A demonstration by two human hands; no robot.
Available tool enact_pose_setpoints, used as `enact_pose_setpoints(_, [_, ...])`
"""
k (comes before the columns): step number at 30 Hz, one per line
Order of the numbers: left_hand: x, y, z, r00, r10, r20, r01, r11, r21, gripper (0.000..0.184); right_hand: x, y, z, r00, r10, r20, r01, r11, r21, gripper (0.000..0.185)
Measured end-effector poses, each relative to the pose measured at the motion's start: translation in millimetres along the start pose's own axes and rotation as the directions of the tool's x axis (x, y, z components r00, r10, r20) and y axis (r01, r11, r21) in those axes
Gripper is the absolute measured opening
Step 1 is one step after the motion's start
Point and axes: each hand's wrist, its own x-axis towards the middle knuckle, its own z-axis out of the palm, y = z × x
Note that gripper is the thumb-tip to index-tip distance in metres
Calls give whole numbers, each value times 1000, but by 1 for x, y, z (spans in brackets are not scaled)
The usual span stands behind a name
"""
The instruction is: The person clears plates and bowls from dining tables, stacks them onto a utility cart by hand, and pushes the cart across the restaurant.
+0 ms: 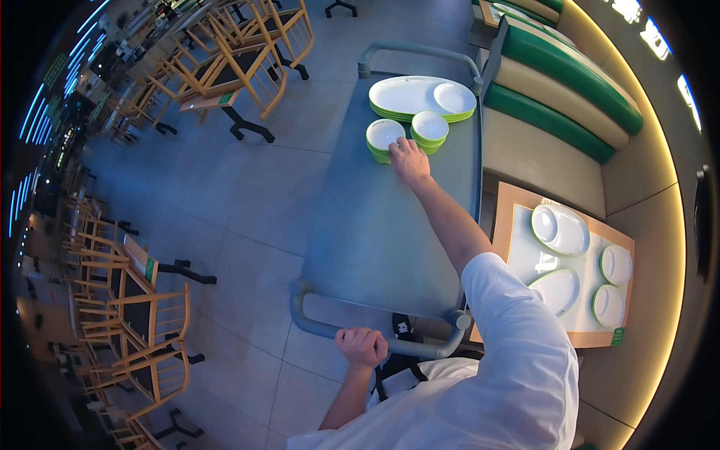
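My left hand (362, 346) is closed around the near push handle (322, 325) of a grey trolley (375, 240). Stretched forward over the trolley, my right hand (409, 160) has its fingers bent at the right rim of a stack of white bowls (385, 133) with green outsides. Its fingertips are partly hidden. Just right of that hand stands a second stack of bowls (430, 127), close against the first. Behind both stacks lies a pile of oval white plates (401, 95) with green edges, each with a round section at the right.
To the right, a table (517, 196) carries oval plates (560, 229) and round dishes (616, 265), beside a green and beige bench (555, 97). Wooden chairs (240, 64) rest upturned on tables at the left, with more chairs (139, 307) lower down. Tiled floor (247, 187) lies between.
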Motion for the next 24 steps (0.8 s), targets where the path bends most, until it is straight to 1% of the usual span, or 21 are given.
enact_pose_setpoints(1, [0, 0, 1, 1000, 4, -3, -4, 1000, 2, 18, 3, 2, 3, 997, -19, -73, 18, 1000, -15, 20])
enact_pose_setpoints(2, [0, -1, 1, 1000, 8, -5, -8, 1000, 3, 17, 7, 4, 6, 997, -22, -73, 21, 1000, -16, 20])
enact_pose_setpoints(4, [0, -2, 2, 1000, 7, -7, -7, 1000, -5, 17, 13, 6, 5, 999, 35, 34, -34, 999, -9, 19])
enact_pose_setpoints(5, [0, -2, 2, 1000, 9, -7, -9, 1000, -10, 17, 15, 6, 6, 999, 33, 38, -33, 999, -12, 19])
enact_pose_setpoints(7, [0, -4, 4, 1000, 11, -19, -11, 1000, -21, 17, 23, 4, 7, 990, 75, 122, -74, 997, -13, 22])
enact_pose_setpoints(8, [0, -6, 5, 999, 18, -32, -19, 999, -29, 17, 27, 4, 7, 990, 71, 120, -70, 997, -12, 22])
enact_pose_setpoints(10, [2, -5, 4, 999, 17, -33, -18, 1000, -26, 16, 34, 12, 14, 997, -10, 77, 19, 993, -116, 25])
enact_pose_setpoints(11, [3, -5, 2, 999, 15, -33, -16, 1000, -26, 16, 37, 14, 19, 999, -53, -8, 51, 989, -142, 17])
enact_pose_setpoints(12, [1, -5, 0, 999, 13, -51, -14, 1000, -17, 16, 37, 16, 25, 998, -69, -6, 67, 978, -197, 17])
enact_pose_setpoints(13, [-1, -5, 0, 1000, 6, -22, -7, 1000, -29, 16, 41, 17, 26, 995, -94, -16, 87, 962, -258, 17])
enact_pose_setpoints(15, [-3, -9, 3, 1000, 10, 13, -9, 999, -42, 17, 45, 16, 26, 993, -102, -56, 80, 946, -315, 20])
enact_pose_setpoints(16, [-3, -9, 2, 999, 16, 30, -14, 999, -46, 17, 47, 14, 22, 995, -86, -44, 68, 944, -322, 20])
enact_pose_setpoints(17, [0, -8, 3, 1000, 10, -18, -11, 998, -59, 19, 49, 13, 21, 997, -68, -31, 54, 944, -327, 20])
enact_pose_setpoints(19, [-1, -6, 0, 1000, 5, 5, -5, 998, -68, 19, 51, 13, 16, 999, -40, -3, 37, 953, -302, 20])
enact_pose_setpoints(20, [0, -7, 0, 1000, 8, 7, -8, 997, -71, 20, 52, 18, 23, 999, -31, -17, 24, 949, -314, 21])
enact_pose_setpoints(21, [1, -8, 0, 999, 14, -36, -16, 998, -55, 21, 60, 21, 29, 999, -25, -39, 11, 946, -323, 22])
enact_pose_setpoints(23, [1, -9, 2, 994, 20, -110, -25, 999, -45, 24, 73, 12, 11, 976, 122, 178, -74, 964, -255, 32])
enact_pose_setpoints(24, [4, -10, 2, 991, 38, -125, -43, 999, -32, 24, 72, 5, 0, 981, 120, 154, -79, 966, -247, 32])
